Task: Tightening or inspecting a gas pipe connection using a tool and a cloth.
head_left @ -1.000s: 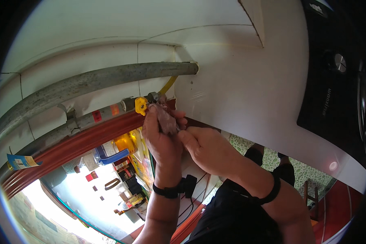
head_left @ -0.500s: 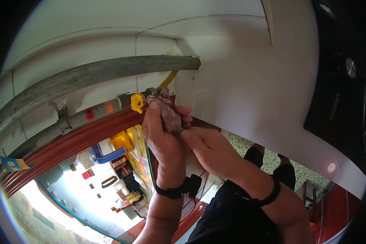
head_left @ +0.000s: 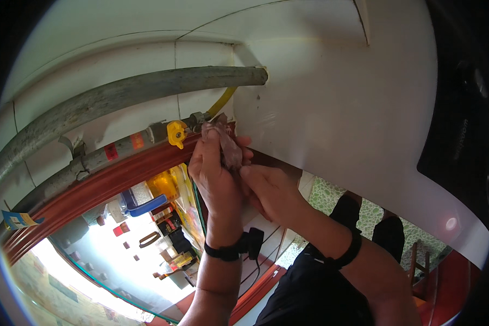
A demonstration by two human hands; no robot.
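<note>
The left hand (head_left: 214, 171) holds a soft, crumpled pinkish-grey piece (head_left: 231, 152) between its thumb and fingers. The right hand (head_left: 271, 187), with narrow, folded fingers, is at the lower end of this piece; if it grips also, I cannot tell. The piece is just below a metal fitting (head_left: 197, 119) and a yellow hose (head_left: 221, 102), to the right of a yellow valve handle (head_left: 176, 133). Together with the left hand, it covers the end of a red-brown ledge (head_left: 119, 176), so contact there cannot be seen. A thick grey pipe (head_left: 146, 89) runs above, and a thinner pipe (head_left: 95, 161) lies along the ledge. At right, a white panel (head_left: 337, 98) stands near the hands. Below the ledge are a blue handle (head_left: 146, 206) and a yellow container (head_left: 164, 185).
</note>
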